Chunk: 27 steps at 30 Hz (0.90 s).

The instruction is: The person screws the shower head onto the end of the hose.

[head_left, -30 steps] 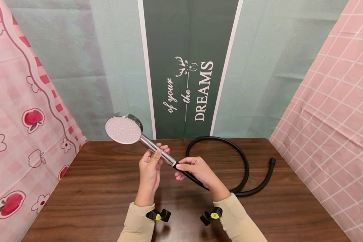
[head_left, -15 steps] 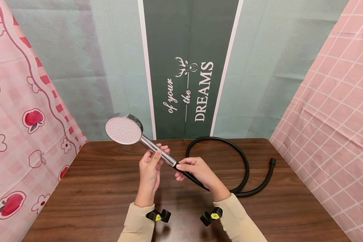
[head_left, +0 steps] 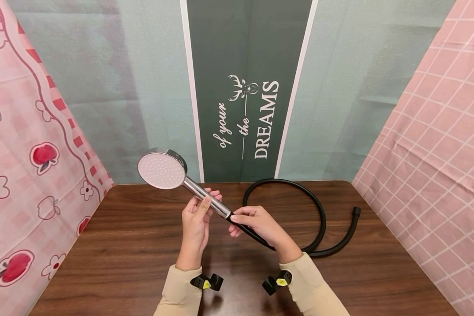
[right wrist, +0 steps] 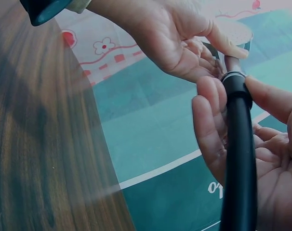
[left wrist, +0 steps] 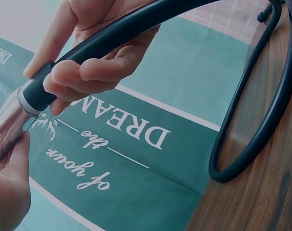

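A chrome handheld shower head (head_left: 162, 170) with a round, white nozzle face is held above the table, tilted with its face up and to the left. My left hand (head_left: 196, 219) grips its silver handle, thumb on top. At the handle's lower end, my right hand (head_left: 258, 224) pinches the black collar of the shower hose (head_left: 323, 215) between thumb and fingers. In the left wrist view the hose collar (left wrist: 37, 94) sits right against the handle's end ring. From there the hose runs down and loops on the table, its free end (head_left: 356, 211) lying at the right.
The brown wood-grain table (head_left: 114, 263) is walled by a pink apple-print cloth (head_left: 43, 131) at left, a green lettered cloth (head_left: 241, 52) behind and a pink checked cloth (head_left: 430, 131) at right. Black wrist cameras (head_left: 216, 282) are strapped on both sleeves.
Both hands keep their hold on the shower head and the hose collar. Hardly anything else has shifted beyond a very slight drift of the right hand.
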Motion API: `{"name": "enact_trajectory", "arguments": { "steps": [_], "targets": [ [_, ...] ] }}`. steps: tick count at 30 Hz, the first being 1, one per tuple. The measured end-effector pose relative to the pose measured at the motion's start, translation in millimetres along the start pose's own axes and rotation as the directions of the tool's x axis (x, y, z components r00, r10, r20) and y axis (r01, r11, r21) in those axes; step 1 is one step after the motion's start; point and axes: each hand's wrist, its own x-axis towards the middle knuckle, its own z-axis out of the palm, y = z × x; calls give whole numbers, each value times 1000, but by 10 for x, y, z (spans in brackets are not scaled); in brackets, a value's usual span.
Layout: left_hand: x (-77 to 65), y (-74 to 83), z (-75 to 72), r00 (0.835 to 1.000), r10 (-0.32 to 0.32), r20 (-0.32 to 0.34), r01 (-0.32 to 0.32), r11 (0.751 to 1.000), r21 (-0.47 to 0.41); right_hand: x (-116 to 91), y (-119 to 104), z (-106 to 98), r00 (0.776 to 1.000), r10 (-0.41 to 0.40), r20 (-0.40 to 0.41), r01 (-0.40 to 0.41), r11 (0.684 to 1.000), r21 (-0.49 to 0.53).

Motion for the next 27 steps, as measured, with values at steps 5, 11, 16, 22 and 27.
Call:
{"name": "enact_trajectory", "arguments": {
  "steps": [5,11,16,22,27],
  "targets": [
    [3,6,-6,1000,-3,-5,3,1000,-7,-3,-16,5,1000,25,-6,-25,998,-49],
    [0,10,-11,1000,-7,-7,7,1000,-9,3,-8,20,999,24,-45,-28,995,-92],
    [1,14,-25,1000,-11,-8,11,1000,4,-1,-19,46,998,5,-65,-11,996,-92],
    [7,18,-27,1000,-13,-10,13,1000,9,0,-20,66,994,-13,-111,2,995,-95],
    [11,20,-25,1000,-12,-9,12,1000,3,11,-2,69,991,-26,-128,16,997,-77]
  ]
}}
